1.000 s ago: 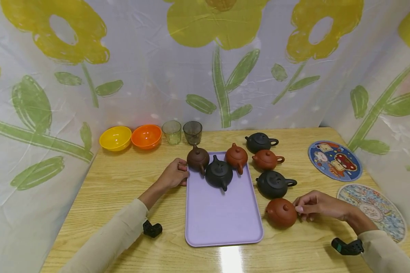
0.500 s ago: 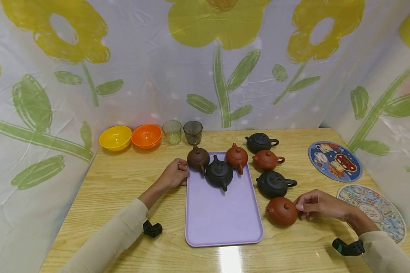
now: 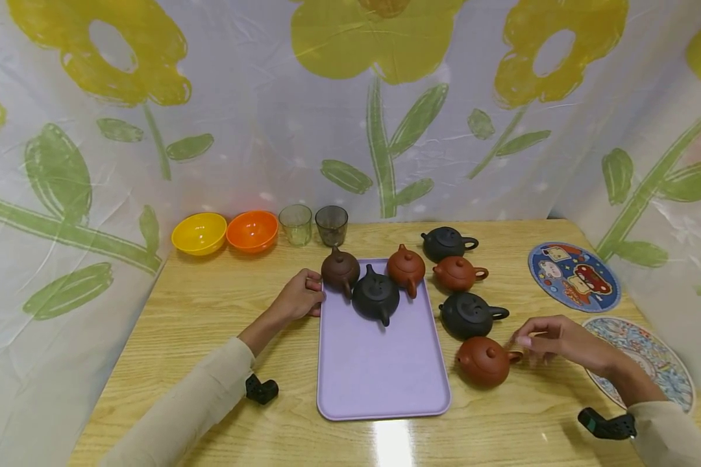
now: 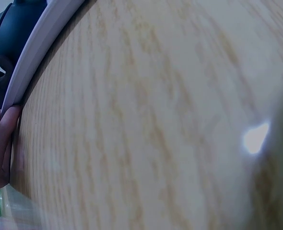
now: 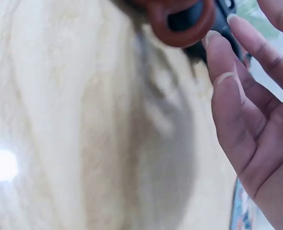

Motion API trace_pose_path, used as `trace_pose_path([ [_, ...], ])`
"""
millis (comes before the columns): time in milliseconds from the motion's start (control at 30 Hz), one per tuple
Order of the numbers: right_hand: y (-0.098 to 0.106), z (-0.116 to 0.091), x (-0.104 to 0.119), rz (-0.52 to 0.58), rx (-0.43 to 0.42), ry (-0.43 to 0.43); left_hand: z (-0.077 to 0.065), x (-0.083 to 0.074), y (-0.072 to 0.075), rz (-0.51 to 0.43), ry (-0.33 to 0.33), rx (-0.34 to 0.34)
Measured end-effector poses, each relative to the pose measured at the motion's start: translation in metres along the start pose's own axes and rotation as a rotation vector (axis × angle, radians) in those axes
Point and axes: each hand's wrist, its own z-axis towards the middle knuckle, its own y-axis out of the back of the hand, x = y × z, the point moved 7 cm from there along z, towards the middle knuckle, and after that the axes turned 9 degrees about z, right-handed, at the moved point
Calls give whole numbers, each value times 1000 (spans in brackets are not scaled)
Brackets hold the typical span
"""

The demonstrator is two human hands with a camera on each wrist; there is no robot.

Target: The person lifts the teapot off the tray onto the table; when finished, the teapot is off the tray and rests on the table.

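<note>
At the left edge of the lilac tray [image 3: 382,383], my left hand [image 3: 299,297] pinches the rim; the left wrist view shows fingers [image 4: 0,139] at that rim. On the tray's far end stand a dark brown teapot [image 3: 340,270], a black teapot [image 3: 376,297] and a reddish-brown teapot [image 3: 405,268]. Right of the tray, a larger reddish-brown teapot [image 3: 483,363] sits on the table. My right hand [image 3: 563,344] hovers just beside its handle [image 5: 177,36], fingers loosely bent and holding nothing.
Behind that teapot a column continues with a black teapot [image 3: 467,316], a small reddish-brown teapot [image 3: 457,274] and another black teapot [image 3: 444,244]. Two round mats, one blue [image 3: 574,277] and one patterned [image 3: 672,360], lie at right. Yellow [image 3: 200,235] and orange bowls [image 3: 253,232] and two glasses [image 3: 332,227] stand at back left.
My right hand has let go of the larger reddish-brown teapot's handle and moved slightly right, so the handle now shows. My left hand has stayed at the tray's edge.
</note>
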Motion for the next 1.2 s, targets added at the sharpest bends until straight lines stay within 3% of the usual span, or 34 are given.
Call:
trace_pose_path([
  [167, -5, 3, 23, -38, -37, 34, 1, 0, 1, -5, 3, -1],
  [367, -25, 18, 55, -52, -62, 115, 1, -2, 1, 1, 4, 5],
  [500, -39, 30, 75, -58, -112, 122, 0, -4, 1, 6, 7, 5],
  [867, -72, 77, 102, -46, -228, 44, 1, -3, 1, 1, 5, 9],
  [1200, -84, 112, 99, 2, -339, -70, 0, -3, 0, -6, 2, 13],
])
